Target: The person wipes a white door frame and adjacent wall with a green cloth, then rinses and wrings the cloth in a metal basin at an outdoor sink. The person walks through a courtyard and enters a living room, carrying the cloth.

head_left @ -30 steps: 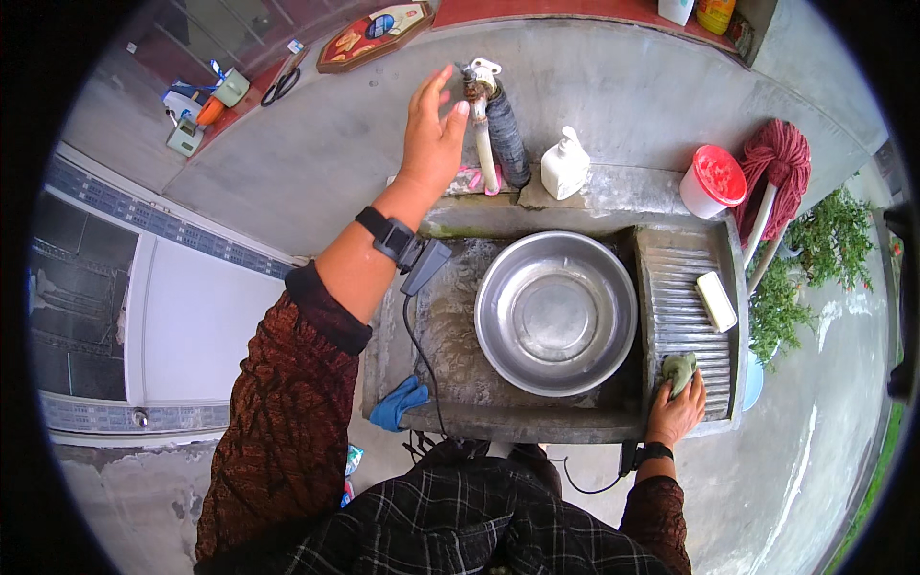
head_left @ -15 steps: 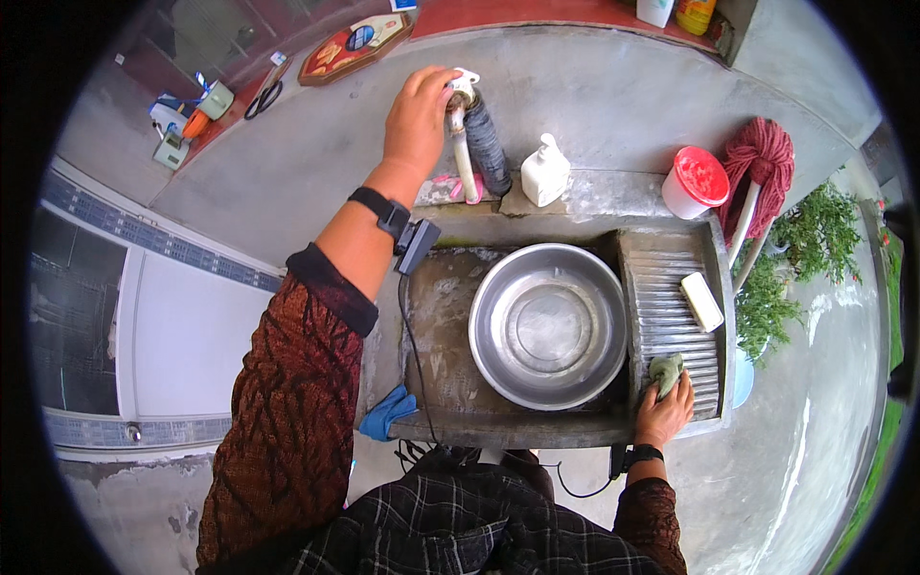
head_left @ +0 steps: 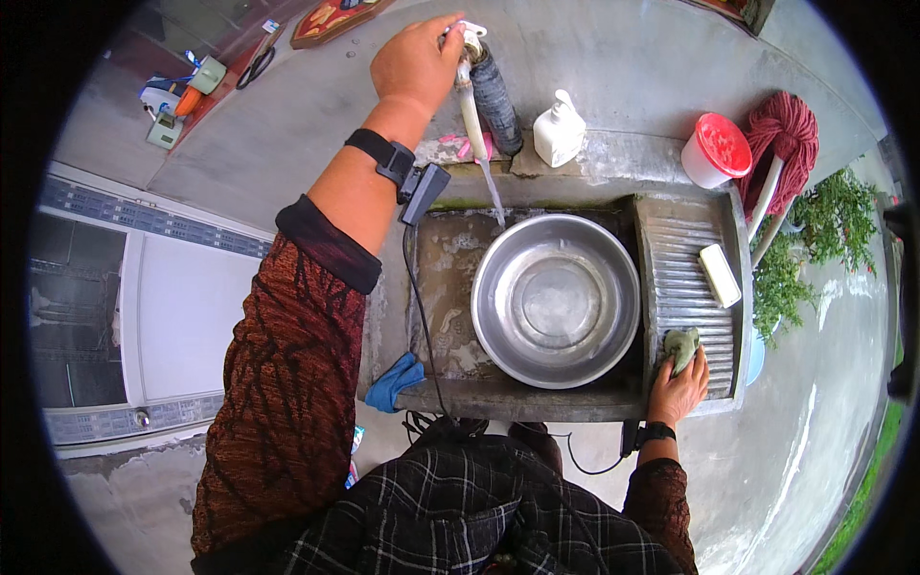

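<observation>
My left hand (head_left: pixel 414 67) reaches to the back wall, its fingers closed around the white tap handle (head_left: pixel 471 36). Water (head_left: pixel 491 192) runs from the pale spout pipe (head_left: pixel 471 120) and comes down at the far left rim of a shiny metal basin (head_left: pixel 494 331). The basin sits in the concrete sink (head_left: pixel 441 287). On the right, my right hand (head_left: pixel 678 391) grips a crumpled grey-green cloth (head_left: pixel 681 349) against the ridged washboard (head_left: pixel 680 259). A white bar-shaped block (head_left: pixel 720 275) lies farther up those ridges.
Behind the sink stand a white pump bottle (head_left: pixel 559 132), a red-and-white bucket (head_left: pixel 714 153) and a red mop (head_left: pixel 781 134). A blue cloth (head_left: pixel 393 381) hangs over the near left corner. A dark cable (head_left: pixel 422 316) trails from my left wrist across the sink.
Water now flows from the tap, where none showed before. My left hand stays at the handle and my right hand stays on the cloth. The view has shifted slightly.
</observation>
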Tool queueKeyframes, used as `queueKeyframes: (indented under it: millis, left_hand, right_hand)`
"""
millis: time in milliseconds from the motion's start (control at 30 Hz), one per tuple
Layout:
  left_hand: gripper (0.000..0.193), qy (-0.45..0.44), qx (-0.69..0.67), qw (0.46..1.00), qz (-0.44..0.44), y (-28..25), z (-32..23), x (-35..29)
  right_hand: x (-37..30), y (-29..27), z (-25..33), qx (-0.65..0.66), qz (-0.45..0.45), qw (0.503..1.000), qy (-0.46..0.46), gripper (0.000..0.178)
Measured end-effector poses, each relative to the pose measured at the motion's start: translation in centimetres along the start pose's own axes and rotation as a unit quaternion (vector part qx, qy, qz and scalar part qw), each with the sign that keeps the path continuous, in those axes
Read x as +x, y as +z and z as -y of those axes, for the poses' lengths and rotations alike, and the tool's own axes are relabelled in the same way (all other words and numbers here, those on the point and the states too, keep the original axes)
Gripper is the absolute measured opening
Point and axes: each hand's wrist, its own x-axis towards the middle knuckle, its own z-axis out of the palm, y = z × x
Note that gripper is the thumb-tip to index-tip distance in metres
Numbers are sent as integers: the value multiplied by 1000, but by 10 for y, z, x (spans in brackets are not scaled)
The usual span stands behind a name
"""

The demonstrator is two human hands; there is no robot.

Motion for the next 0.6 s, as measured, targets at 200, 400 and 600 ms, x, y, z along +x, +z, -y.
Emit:
queueKeyframes:
  millis: [200,400,600]
  left_hand:
    - [33,-94,-112,989,30,4,-9,3]
    - [22,-139,-415,897,55,25,6,2]
    - [36,-18,-172,982,70,11,24,-6]
  right_hand:
    - [0,3,-3,-3,-12,1000,-13,46]
    - [0,8,-5,-6,-8,1000,-8,48]
    - [1,13,-12,18,-29,999,4,54]
